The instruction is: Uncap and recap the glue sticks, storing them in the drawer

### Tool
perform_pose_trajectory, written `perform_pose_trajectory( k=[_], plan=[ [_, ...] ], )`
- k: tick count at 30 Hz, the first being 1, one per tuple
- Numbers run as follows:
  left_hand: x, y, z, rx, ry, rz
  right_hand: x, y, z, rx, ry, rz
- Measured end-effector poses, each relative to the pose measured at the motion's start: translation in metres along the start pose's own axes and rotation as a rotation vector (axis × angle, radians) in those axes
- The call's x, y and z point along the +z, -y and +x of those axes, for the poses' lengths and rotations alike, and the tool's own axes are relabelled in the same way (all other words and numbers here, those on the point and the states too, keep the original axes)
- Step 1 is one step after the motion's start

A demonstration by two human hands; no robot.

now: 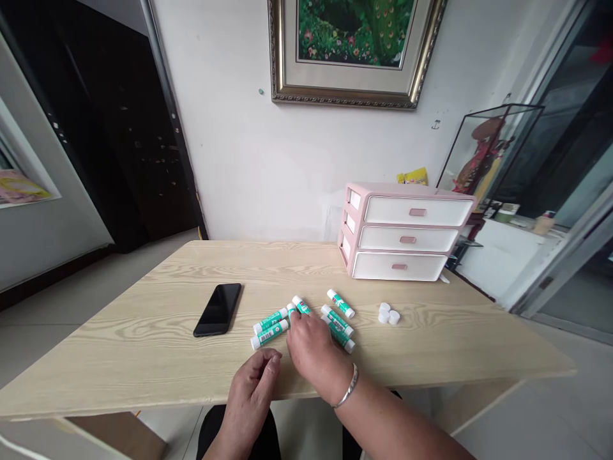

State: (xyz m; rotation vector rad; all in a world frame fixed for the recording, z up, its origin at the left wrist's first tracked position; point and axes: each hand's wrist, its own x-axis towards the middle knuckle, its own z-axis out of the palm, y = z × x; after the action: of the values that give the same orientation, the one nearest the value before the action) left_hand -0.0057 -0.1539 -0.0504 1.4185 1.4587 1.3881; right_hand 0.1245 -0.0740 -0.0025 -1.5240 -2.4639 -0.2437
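A pale wood-grain table [158,306] bears scattered white-and-green cylindrical glue sticks [271,327], near small white round caps [389,314]. Risk: a knock could roll sticks toward the near edge. The right hand [311,348], palm down and curled, overlies the sticks, any pinch hidden; the left hand [251,383], loosely curled, holds nothing visible.
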Motion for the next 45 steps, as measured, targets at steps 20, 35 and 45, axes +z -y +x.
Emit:
perform_pose_trajectory(
  k=[20,35,45],
  plan=[
    [0.02,-0.028,0.004,-0.195,0.139,-0.125,0.0,0.001,-0.087,0.124,-0.492,0.838],
    [0.001,-0.028,0.042,-0.268,0.427,-0.095,0.05,-0.053,-0.093,0.127,-0.472,0.827],
    [-0.004,-0.005,0.046,-0.281,0.392,-0.372,0.041,-0.194,-0.076,0.536,-0.621,0.353]
  ],
)
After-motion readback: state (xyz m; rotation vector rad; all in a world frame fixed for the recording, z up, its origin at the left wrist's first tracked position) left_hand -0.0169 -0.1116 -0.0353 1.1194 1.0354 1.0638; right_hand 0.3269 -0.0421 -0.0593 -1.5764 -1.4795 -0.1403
